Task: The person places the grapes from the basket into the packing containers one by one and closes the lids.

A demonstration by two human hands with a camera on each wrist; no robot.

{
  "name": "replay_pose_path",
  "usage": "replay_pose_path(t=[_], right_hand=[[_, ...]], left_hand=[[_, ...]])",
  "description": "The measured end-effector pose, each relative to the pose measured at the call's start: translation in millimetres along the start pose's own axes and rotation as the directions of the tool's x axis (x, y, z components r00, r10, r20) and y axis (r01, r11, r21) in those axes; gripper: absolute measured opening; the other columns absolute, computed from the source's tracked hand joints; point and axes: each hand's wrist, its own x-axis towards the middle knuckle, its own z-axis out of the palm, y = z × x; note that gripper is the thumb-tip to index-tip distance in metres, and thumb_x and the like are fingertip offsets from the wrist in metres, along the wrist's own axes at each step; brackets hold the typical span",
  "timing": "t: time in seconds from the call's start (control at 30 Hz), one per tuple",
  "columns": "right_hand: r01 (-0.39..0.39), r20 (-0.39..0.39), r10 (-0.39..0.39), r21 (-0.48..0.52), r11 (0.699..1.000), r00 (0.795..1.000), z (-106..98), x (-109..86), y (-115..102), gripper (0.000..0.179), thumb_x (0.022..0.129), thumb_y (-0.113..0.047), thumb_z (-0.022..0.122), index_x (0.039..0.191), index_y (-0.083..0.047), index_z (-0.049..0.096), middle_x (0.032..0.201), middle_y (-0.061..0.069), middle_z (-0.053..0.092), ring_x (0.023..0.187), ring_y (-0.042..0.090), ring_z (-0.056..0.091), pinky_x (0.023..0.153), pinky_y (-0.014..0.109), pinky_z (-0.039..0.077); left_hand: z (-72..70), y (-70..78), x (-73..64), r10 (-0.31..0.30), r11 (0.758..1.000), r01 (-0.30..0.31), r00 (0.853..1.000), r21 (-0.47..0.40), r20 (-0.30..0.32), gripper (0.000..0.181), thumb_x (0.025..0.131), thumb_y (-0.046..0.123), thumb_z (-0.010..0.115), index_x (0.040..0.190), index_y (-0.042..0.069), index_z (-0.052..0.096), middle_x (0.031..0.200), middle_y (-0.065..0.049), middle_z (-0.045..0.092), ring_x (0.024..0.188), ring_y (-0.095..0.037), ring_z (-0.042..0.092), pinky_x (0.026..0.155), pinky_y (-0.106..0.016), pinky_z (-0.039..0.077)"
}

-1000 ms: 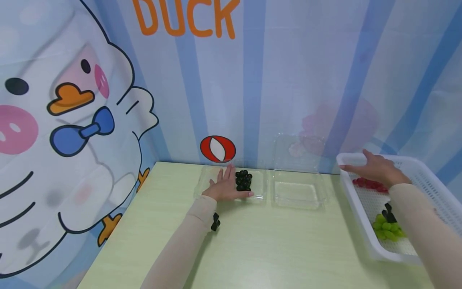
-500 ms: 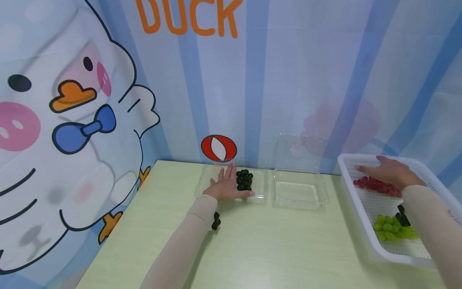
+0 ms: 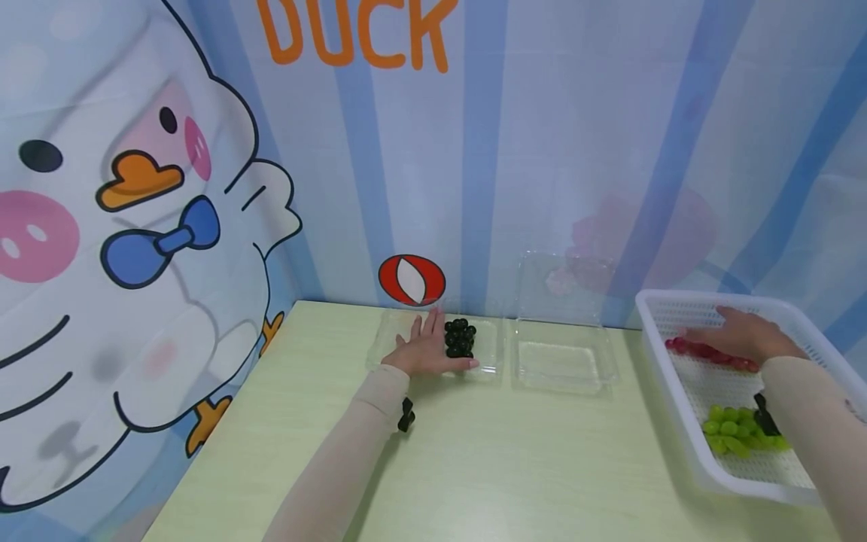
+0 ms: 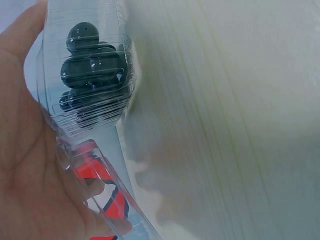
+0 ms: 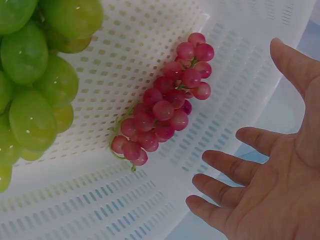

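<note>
My left hand [image 3: 423, 354] rests against a clear plastic clamshell box [image 3: 491, 354], its fingers spread and straight. Inside the box lies a bunch of black grapes [image 3: 460, 339], also visible through the ribbed wall in the left wrist view. Over at the right, my right hand [image 3: 741, 335] hovers inside a white perforated basket [image 3: 670, 414], above a small bunch of red grapes [image 3: 707, 354]. The right wrist view shows those red grapes [image 5: 162, 110] apart from the spread fingers, with nothing in the palm. Green grapes [image 3: 734, 430] lie nearer in the basket.
A second clear clamshell box [image 3: 562, 365] stands open between the first box and the basket, its lid raised against the backdrop. A cartoon duck curtain [image 3: 569, 150] hangs right behind the pale table [image 3: 528, 459].
My right hand has moved from the basket's far left rim rightward and lower, over the red grapes. The left hand stays at its box. The head view has shifted slightly.
</note>
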Motion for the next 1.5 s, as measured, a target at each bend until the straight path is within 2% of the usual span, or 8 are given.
replay_pose_path(t=[0.17,0.4,0.8,1.0,1.17,1.5], right_hand=[[0.014,-0.014,-0.015,-0.037,0.999,1.0,3,3.3,6,0.116,0.094,-0.073,0.046,0.152,0.017,0.001,0.147,0.052,0.013,0.126,0.074,0.022,0.096,0.079,0.033],[0.001,-0.022,-0.001,-0.034,0.999,1.0,7,6.2,11,0.117,0.092,-0.073,0.05,0.152,0.018,0.008,0.145,0.052,0.018,0.124,0.072,0.027,0.095,0.077,0.037],[0.01,-0.076,-0.02,-0.129,0.992,0.997,12,16.3,26,0.115,0.092,-0.073,0.052,0.147,0.023,0.02,0.141,0.052,0.026,0.12,0.073,0.033,0.091,0.076,0.04],[0.015,-0.112,-0.032,-0.143,0.99,0.993,18,20.7,38,0.116,0.089,-0.073,0.059,0.142,0.025,0.027,0.133,0.05,0.038,0.111,0.069,0.043,0.084,0.073,0.043],[0.009,-0.118,-0.024,-0.123,0.992,0.993,22,22.9,44,0.116,0.086,-0.071,0.064,0.139,0.025,0.028,0.128,0.05,0.039,0.106,0.067,0.046,0.078,0.069,0.047],[-0.066,-0.164,0.048,-0.106,0.992,0.985,33,26.1,45,0.108,0.086,-0.06,0.071,0.135,0.027,0.03,0.124,0.049,0.042,0.107,0.066,0.046,0.088,0.073,0.044]], left_hand=[[1.9,-0.6,0.6,0.001,1.0,0.0,1.0,0.012,-0.004,0.132,0.076,0.09,0.053,0.164,0.01,-0.006,0.172,-0.006,-0.01,0.156,-0.041,-0.005,0.114,-0.076,0.008],[1.3,0.2,-0.5,-0.001,1.0,0.001,1.0,0.008,-0.005,0.132,0.077,0.089,0.053,0.164,0.01,-0.006,0.172,-0.006,-0.01,0.156,-0.041,-0.004,0.114,-0.076,0.009],[-0.1,0.8,-1.3,0.007,1.0,-0.007,1.0,0.001,-0.004,0.131,0.078,0.088,0.054,0.164,0.01,-0.006,0.172,-0.006,-0.01,0.156,-0.041,-0.004,0.114,-0.077,0.009],[-0.7,0.7,-0.6,0.007,1.0,-0.007,1.0,0.007,-0.009,0.131,0.078,0.088,0.055,0.164,0.009,-0.005,0.172,-0.007,-0.009,0.156,-0.042,-0.003,0.114,-0.077,0.01],[-1.2,0.3,0.3,0.006,1.0,-0.006,1.0,0.013,-0.005,0.131,0.078,0.088,0.054,0.164,0.01,-0.005,0.172,-0.007,-0.009,0.156,-0.041,-0.004,0.114,-0.077,0.01],[-1.7,0.6,-2.2,0.004,1.0,-0.004,1.0,0.019,-0.005,0.13,0.078,0.088,0.053,0.164,0.01,-0.004,0.172,-0.006,-0.01,0.156,-0.041,-0.004,0.114,-0.077,0.01]])
